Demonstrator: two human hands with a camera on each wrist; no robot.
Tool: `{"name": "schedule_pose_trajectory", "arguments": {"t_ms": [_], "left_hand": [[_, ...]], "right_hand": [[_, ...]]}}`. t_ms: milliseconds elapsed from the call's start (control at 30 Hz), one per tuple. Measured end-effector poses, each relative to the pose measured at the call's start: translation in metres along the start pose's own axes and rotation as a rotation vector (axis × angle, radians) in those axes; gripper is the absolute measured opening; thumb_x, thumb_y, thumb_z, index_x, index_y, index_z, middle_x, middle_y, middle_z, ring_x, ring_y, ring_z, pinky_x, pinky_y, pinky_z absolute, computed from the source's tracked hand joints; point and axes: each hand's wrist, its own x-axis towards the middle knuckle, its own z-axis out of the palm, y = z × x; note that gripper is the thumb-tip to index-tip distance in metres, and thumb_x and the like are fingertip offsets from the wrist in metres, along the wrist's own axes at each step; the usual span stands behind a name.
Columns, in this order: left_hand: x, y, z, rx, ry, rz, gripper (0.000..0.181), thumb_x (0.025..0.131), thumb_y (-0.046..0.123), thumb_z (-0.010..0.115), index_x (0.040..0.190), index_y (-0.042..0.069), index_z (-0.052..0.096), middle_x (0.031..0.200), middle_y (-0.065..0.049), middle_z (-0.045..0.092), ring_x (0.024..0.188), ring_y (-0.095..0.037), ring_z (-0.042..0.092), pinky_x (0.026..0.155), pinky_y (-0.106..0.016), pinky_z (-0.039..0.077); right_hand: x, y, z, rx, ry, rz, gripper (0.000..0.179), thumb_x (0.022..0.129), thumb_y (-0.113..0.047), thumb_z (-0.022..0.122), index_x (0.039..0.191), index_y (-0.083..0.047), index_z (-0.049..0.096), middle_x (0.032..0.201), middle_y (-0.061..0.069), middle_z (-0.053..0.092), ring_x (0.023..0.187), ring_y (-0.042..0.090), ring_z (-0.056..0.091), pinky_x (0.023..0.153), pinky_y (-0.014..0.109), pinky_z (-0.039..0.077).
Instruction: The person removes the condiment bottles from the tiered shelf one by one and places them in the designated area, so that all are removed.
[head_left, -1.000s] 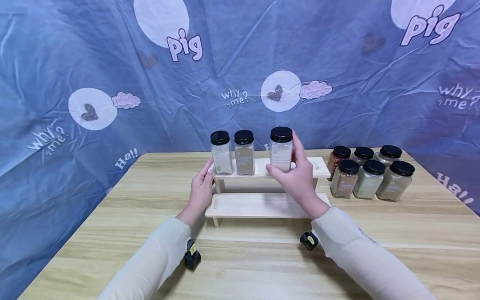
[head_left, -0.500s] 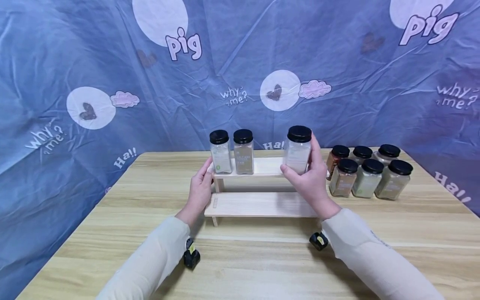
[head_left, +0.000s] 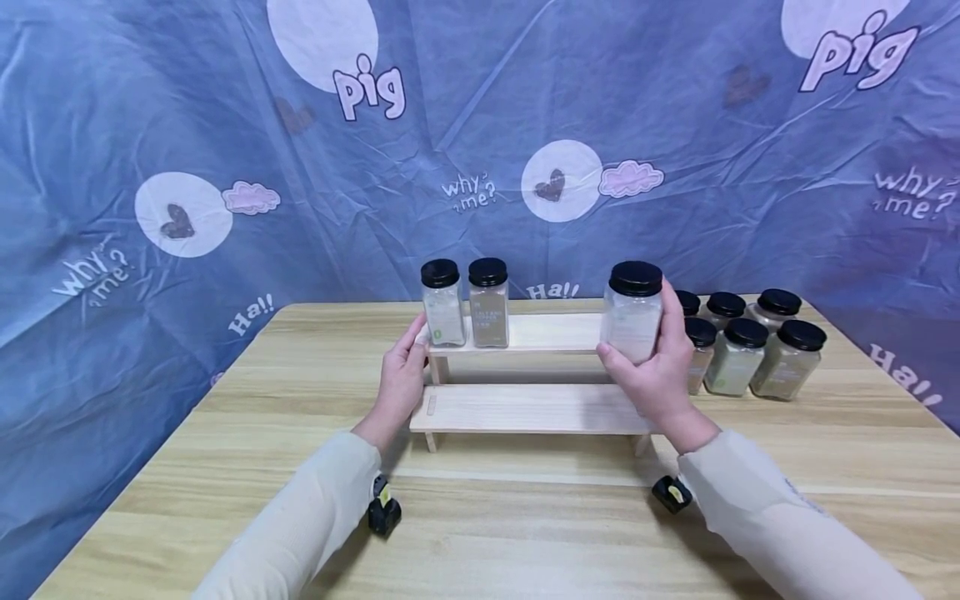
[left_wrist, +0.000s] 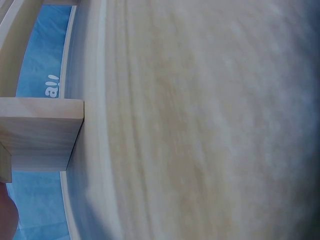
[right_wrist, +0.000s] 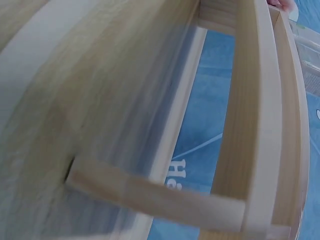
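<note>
In the head view my right hand (head_left: 660, 375) holds a square clear jar of white powder with a black lid (head_left: 633, 321), fingers behind it and thumb in front. The jar is upright, in front of the right end of a two-tier wooden rack (head_left: 525, 410). My left hand (head_left: 401, 375) grips the left end of the rack's upper tier. Beside it on that tier stand a jar of pale contents (head_left: 445, 312) and a jar of brownish powder (head_left: 489, 317), both black-lidded. The left wrist view catches one edge of a finger (left_wrist: 7, 215) by the wood.
Right of the rack, several black-lidded jars stand in two rows, including a pale green one (head_left: 731, 367) and an olive-brown one (head_left: 787, 367); my right hand partly covers the leftmost. A patterned blue cloth (head_left: 480, 125) hangs behind the wooden table (head_left: 517, 533).
My right hand has carried the white-powder jar to the right, from over the upper tier's middle to its right end, and slightly lower. The left hand has stayed in place.
</note>
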Motion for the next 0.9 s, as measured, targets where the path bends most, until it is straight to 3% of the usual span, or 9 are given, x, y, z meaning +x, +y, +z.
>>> {"name": "schedule_pose_trajectory", "arguments": {"t_ms": [233, 433, 667, 900], "left_hand": [[-0.001, 0.0, 0.0, -0.013, -0.023, 0.005, 0.042, 0.098, 0.01, 0.038, 0.14, 0.01, 0.04, 0.142, -0.013, 0.041, 0.124, -0.025, 0.045, 0.101, -0.032, 0.042], [-0.001, 0.0, 0.002, -0.012, -0.027, 0.006, 0.042, 0.099, 0.01, 0.037, 0.14, 0.011, 0.04, 0.142, -0.012, 0.041, 0.126, -0.025, 0.044, 0.102, -0.032, 0.041], [0.001, 0.001, 0.003, 0.003, -0.022, 0.0, 0.042, 0.098, 0.011, 0.038, 0.141, 0.011, 0.04, 0.142, -0.012, 0.041, 0.125, -0.024, 0.045, 0.102, -0.032, 0.041], [0.0, 0.001, 0.001, 0.029, -0.001, 0.004, 0.042, 0.098, 0.011, 0.039, 0.14, 0.011, 0.042, 0.141, -0.013, 0.043, 0.119, -0.023, 0.049, 0.101, -0.034, 0.043]], "right_hand": [[-0.001, -0.002, -0.013, -0.006, 0.027, -0.016, 0.087, 0.052, 0.001, 0.07, 0.133, 0.007, 0.039, 0.115, -0.014, 0.058, 0.094, 0.003, 0.056, 0.082, 0.013, 0.044], [-0.002, -0.002, -0.024, 0.02, 0.021, -0.007, 0.087, 0.051, 0.013, 0.069, 0.132, 0.011, 0.037, 0.119, -0.008, 0.056, 0.099, 0.006, 0.055, 0.085, 0.014, 0.045], [-0.007, -0.002, -0.04, 0.009, -0.03, 0.076, 0.087, 0.054, 0.023, 0.066, 0.133, 0.002, 0.037, 0.114, -0.008, 0.055, 0.094, 0.006, 0.056, 0.078, 0.012, 0.047], [-0.011, 0.0, -0.058, -0.111, -0.052, 0.136, 0.087, 0.054, 0.021, 0.071, 0.131, -0.002, 0.039, 0.109, -0.01, 0.056, 0.081, 0.0, 0.056, 0.066, 0.007, 0.046]]}}
